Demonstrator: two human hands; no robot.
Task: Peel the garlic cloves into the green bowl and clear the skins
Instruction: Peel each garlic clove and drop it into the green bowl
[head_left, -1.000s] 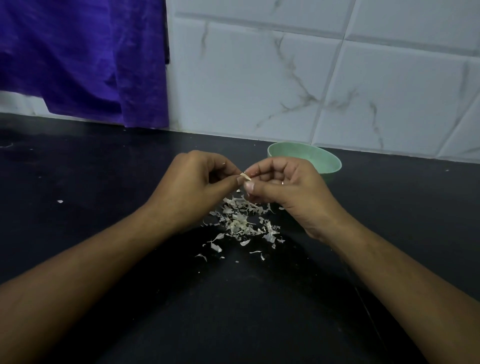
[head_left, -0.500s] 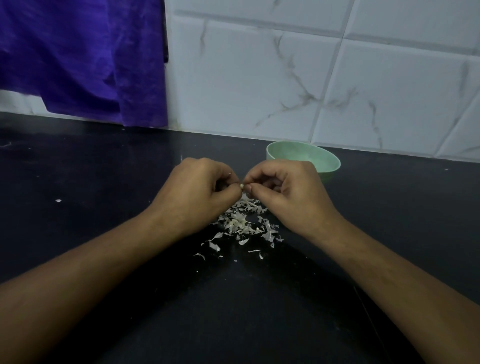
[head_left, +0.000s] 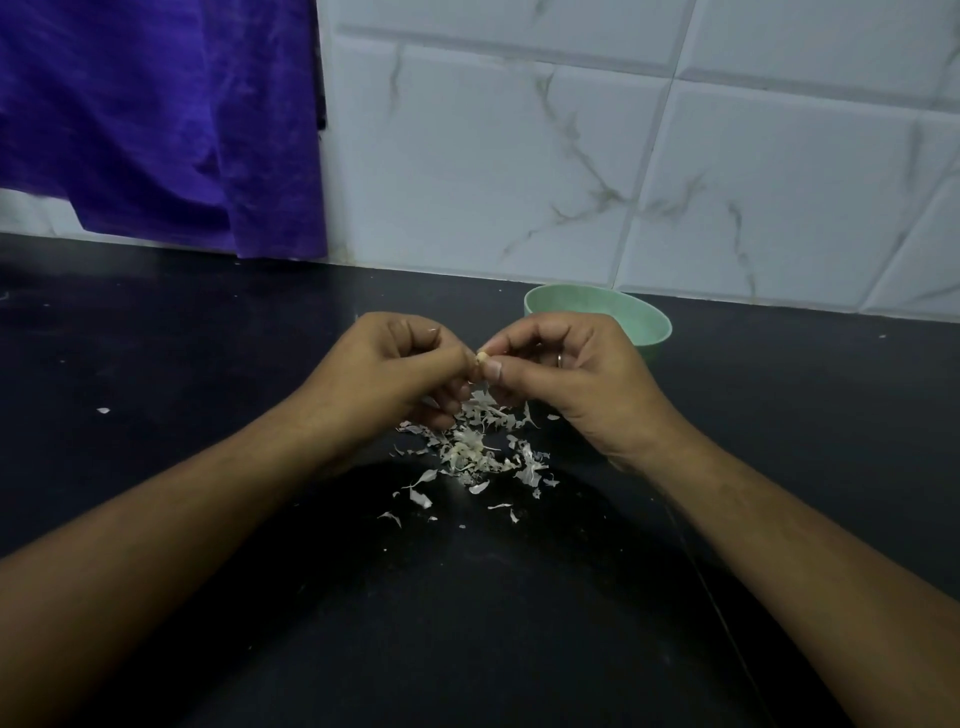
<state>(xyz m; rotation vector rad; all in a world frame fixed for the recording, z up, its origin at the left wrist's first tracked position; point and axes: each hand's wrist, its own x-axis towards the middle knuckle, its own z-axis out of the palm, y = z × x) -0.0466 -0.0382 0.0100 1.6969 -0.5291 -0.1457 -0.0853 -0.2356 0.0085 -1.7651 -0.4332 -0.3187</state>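
1. Both grips pinch one garlic clove (head_left: 482, 357) at frame centre: left hand (head_left: 387, 376), right hand (head_left: 569, 376), fingers curled.
2. Skins (head_left: 480, 449) lie heaped on the black tabletop (head_left: 208, 364) just below.
3. Green bowl (head_left: 641, 319) sits behind the right hand.

Your left hand (head_left: 395, 374) and right hand (head_left: 566, 379) meet over a black countertop (head_left: 156, 364), fingers curled, pinching a small pale garlic clove (head_left: 482, 357) between their fingertips. Below them lies a loose pile of papery garlic skins (head_left: 478, 447), with stray flakes scattered toward you. A green bowl (head_left: 652, 325) stands just behind your right hand (partly hidden by it), near the marbled white wall tiles (head_left: 571, 156). A purple cloth (head_left: 156, 119) hangs at upper left.
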